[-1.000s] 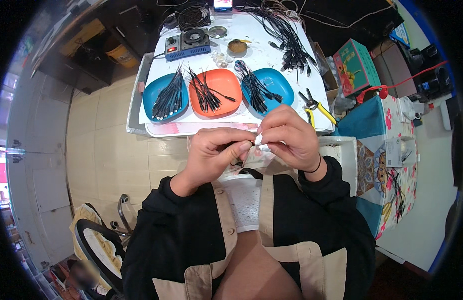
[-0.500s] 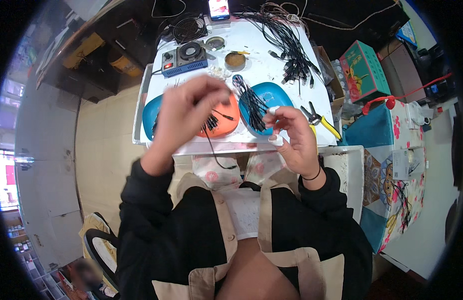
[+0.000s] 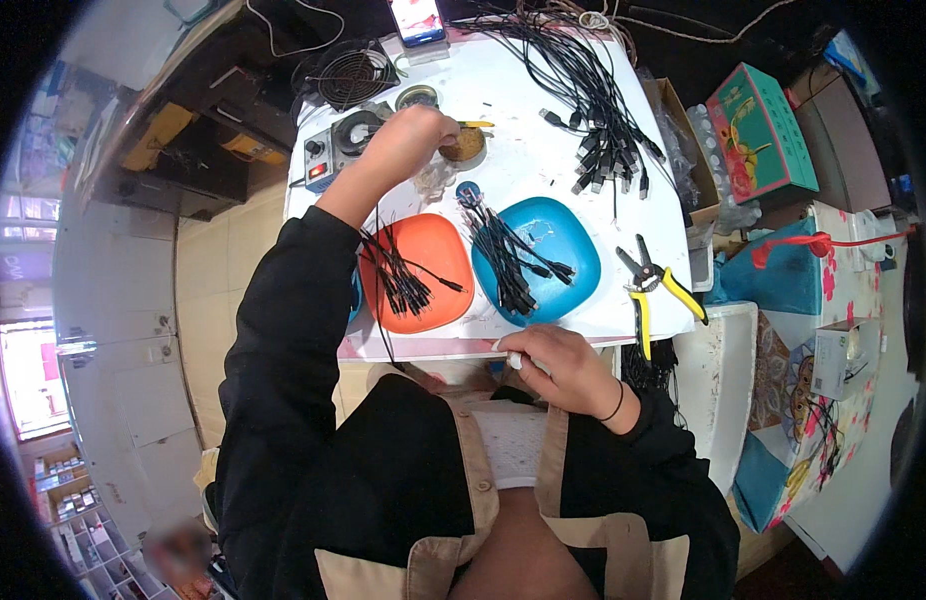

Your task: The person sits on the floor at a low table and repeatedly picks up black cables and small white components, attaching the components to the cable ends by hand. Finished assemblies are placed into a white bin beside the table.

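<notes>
- Green carton [image 3: 761, 140], right of the surface [image 3: 528, 150]: fruit print, lettering too small to make out.
- Phone [image 3: 417, 22] at far edge, screen lit, content unclear.
- Round tin [image 3: 469, 150]: shallow, brown stuff inside, on the surface behind the trays.
- Left hand [image 3: 423, 138] over the tin's left side, fingers bent down; grip and opening hidden, can't tell.
- Thin black cable [image 3: 387, 344]: emerges by left forearm, crosses orange tray's left side, hangs over front edge. Can't tell if left fingers have its far end.
- Right hand [image 3: 565, 370] at front edge, below blue tray. Fingers curled, thumb and index tips close, white wraps on both; can't tell if anything's pinched.
- Orange tray [image 3: 451, 262]: bunch of short black cables, plugs toward near side.
- Blue tray [image 3: 575, 238]: similar bunch, left half, plus clear scraps.
- Yellow-handled pliers [image 3: 649, 280] right of blue tray, jaws apart.
</notes>
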`<state>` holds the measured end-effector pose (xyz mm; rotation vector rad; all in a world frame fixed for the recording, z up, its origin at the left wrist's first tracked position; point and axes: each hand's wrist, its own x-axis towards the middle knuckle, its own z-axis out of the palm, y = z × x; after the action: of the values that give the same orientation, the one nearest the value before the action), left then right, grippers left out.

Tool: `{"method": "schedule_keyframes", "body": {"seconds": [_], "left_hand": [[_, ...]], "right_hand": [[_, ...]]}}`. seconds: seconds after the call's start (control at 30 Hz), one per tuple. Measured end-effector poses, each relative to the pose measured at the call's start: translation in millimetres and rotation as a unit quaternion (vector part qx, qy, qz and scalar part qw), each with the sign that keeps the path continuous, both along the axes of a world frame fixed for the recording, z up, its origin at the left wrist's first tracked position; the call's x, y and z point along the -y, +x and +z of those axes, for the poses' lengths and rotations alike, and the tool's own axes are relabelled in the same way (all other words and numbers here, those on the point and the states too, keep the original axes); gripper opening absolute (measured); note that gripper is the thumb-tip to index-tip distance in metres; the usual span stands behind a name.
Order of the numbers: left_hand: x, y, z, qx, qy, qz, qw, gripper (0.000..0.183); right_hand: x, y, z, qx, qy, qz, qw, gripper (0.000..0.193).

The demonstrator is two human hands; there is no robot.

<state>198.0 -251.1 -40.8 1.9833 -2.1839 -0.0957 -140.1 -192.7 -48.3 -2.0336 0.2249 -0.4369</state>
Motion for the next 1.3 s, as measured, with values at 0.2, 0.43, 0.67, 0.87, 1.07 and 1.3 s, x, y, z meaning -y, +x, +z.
{"method": "schedule_keyframes", "body": {"seconds": [0.2, 0.43, 0.67, 0.87, 1.07, 1.3], "left_hand": [[7.5, -0.4, -4.9, 0.053, 0.033, 0.012, 0.998, 0.01], [7.0, -10.6, -6.1, 0.109, 0.019, -0.001, 0.994, 0.012], [-3.6, -4.2, 8.4, -0.004, -0.032, 0.028, 0.999, 0.011], [-51.8, 35.6, 34.1, -0.053, -0.147, 0.095, 0.983, 0.013], [-78.8, 77.3, 23.8, 0.007, -0.132, 0.185, 0.974, 0.006], [-75.9, 87.5, 15.4, 0.047, -0.077, 0.179, 0.98, 0.007]], "right_hand": [[7.4, 1.6, -2.7, -0.014, 0.012, 0.023, 1.0, 0.02], [8.9, 3.1, -2.4, -0.014, 0.021, 0.017, 1.0, 0.019], [6.3, -0.2, -0.6, -0.024, 0.004, 0.003, 1.0, 0.018], [-1.8, 1.1, -3.0, 0.008, 0.003, -0.003, 1.0, 0.022], [-12.6, 4.1, -5.0, -0.011, 0.004, 0.029, 1.0, 0.024], [-16.1, 5.1, -6.3, 0.0, -0.025, 0.024, 0.999, 0.021]]}}
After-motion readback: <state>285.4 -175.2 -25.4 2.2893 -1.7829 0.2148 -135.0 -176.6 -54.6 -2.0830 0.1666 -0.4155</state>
